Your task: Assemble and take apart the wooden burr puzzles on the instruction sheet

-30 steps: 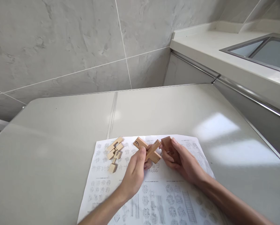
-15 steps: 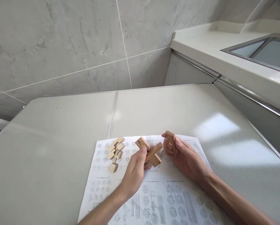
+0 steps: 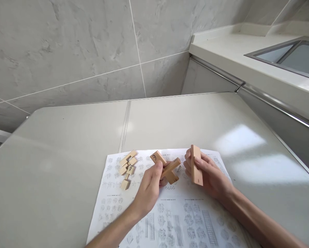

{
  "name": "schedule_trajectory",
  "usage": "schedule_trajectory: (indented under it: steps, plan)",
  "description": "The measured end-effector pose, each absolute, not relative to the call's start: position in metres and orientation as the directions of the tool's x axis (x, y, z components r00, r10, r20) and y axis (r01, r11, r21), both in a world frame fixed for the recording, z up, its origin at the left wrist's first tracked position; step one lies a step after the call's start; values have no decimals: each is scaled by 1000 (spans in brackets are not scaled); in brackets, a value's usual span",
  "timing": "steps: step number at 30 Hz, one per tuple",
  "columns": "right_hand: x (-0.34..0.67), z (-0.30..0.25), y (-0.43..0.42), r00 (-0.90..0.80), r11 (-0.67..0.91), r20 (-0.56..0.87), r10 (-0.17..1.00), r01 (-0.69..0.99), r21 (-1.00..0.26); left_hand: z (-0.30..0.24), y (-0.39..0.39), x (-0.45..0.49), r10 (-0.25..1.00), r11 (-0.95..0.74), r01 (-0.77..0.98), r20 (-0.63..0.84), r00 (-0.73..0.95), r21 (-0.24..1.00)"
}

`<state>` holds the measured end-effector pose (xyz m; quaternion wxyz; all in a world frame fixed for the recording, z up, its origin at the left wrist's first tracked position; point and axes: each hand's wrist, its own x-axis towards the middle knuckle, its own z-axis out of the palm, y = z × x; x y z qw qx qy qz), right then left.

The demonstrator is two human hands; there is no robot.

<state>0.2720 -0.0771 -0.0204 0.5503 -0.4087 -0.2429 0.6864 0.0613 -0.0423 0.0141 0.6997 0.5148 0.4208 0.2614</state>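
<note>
Wooden pieces, crossed (image 3: pixel 173 166), sit at the lower centre of the frame, pinched between thumb and fingers of the left hand (image 3: pixel 149 184). Farther right, the right hand (image 3: pixel 214 174) pinches a separate flat bar (image 3: pixel 196 174) between thumb and curled fingers. Paler blocks (image 3: pixel 130 170), one marked 3, lie left of both hands on a printed sheet (image 3: pixel 113 218) atop the light table (image 3: pixel 66 158).

Item count, by kind
You have one left hand (image 3: pixel 149 185) and one right hand (image 3: pixel 217 177). You have one wooden bar (image 3: pixel 196 167) in the right and at least two crossed bars (image 3: pixel 173 165) in the left. One printed sheet (image 3: pixel 113 206) lies on one table (image 3: pixel 175 120) and carries one cluster of light wooden pieces (image 3: pixel 130 169); overlap prevents your exact piece count.
</note>
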Motion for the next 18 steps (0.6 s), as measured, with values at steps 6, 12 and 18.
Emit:
schedule_trajectory:
  steps: [6,12,18]
  plan:
    - [269,-13,-75,-153,-288,-247,957,-595,-750,13,-42,61,800,319,86,-316,510,944]
    - [267,-10,-74,-101,-285,-281,954,-588,-757,13,-42,60,789,315,114,-327,521,942]
    - [264,-12,-73,-115,-311,-310,944,-628,-714,7,-43,59,791,299,121,-316,524,947]
